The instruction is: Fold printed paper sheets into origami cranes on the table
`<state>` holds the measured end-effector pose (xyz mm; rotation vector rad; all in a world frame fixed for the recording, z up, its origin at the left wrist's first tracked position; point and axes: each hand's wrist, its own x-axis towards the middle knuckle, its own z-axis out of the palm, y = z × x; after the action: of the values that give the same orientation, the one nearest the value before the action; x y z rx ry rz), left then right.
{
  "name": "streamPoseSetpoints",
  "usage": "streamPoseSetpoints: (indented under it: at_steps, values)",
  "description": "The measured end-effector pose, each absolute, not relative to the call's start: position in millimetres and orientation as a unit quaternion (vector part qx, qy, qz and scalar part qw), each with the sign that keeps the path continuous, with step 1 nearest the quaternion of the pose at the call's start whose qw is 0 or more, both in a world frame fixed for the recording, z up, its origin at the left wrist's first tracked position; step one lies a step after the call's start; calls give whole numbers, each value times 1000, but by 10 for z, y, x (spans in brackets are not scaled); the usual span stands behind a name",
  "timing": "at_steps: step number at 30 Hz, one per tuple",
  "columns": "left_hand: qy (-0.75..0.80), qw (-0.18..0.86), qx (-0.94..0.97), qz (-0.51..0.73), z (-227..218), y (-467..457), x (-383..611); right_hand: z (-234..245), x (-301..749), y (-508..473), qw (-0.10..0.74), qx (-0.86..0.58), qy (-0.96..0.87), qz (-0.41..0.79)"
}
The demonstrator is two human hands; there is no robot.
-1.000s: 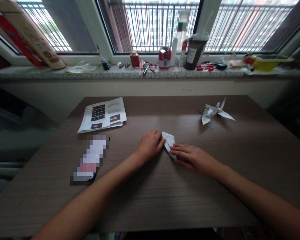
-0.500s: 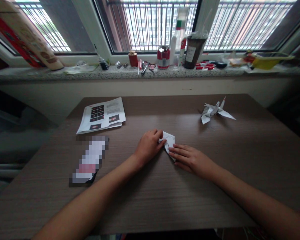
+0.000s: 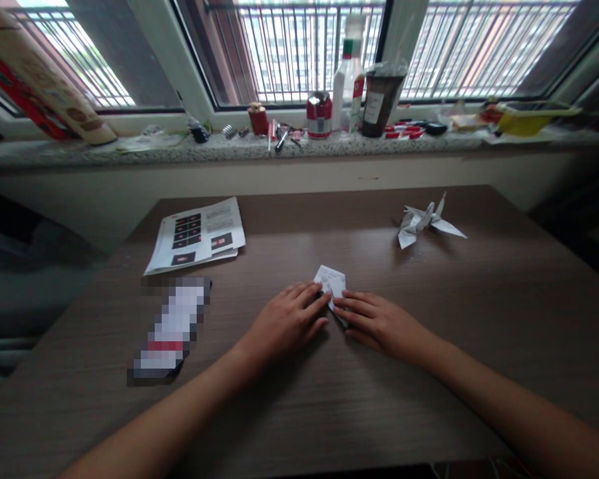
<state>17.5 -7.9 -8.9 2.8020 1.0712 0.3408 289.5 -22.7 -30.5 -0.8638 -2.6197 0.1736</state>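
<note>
A small folded piece of white printed paper lies on the brown table between my two hands. My left hand rests on the paper's left side, its fingers stretched out and fairly flat. From the other side my right hand lays its extended fingers over the lower right part of the paper. Fingers of both hands cover the lower portion, so its folds there are hidden. Farther back on the right stands a folded paper crane.
Printed sheets lie at the table's back left, with a blurred-out phone-like object nearer, beside my left forearm. On the windowsill stand a red can, a dark drink cup, bottles and a yellow container.
My left hand has shifted nearer and flattened; its fingers, curled at the paper's upper left edge before, now stretch over it. My right hand stays on the paper. The view has tilted slightly.
</note>
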Motion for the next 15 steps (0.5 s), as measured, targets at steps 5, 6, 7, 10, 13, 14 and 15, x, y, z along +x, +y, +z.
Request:
streamPoseSetpoints:
  at_steps: [5, 6, 7, 10, 13, 14, 15]
  values:
    - [371, 92, 917, 114, -123, -106, 170, -291, 2910, -232, 184, -305, -931, 82]
    - [373, 96, 916, 112, -126, -107, 164, -288, 2912, -231, 184, -304, -931, 85]
    - [374, 100, 915, 111, -129, -107, 159, -286, 2913, -231, 185, -303, -930, 88]
    - [376, 113, 912, 119, -139, -104, 147, -281, 2915, -231, 191, -301, -930, 92]
    - [373, 117, 912, 125, -152, -91, 142, -272, 2913, -236, 191, -301, -930, 91]
    - [372, 116, 913, 123, -159, -84, 141, -269, 2912, -237, 190, -301, -930, 91]
    - [371, 114, 914, 119, -167, -78, 138, -265, 2911, -238, 188, -302, -930, 90]
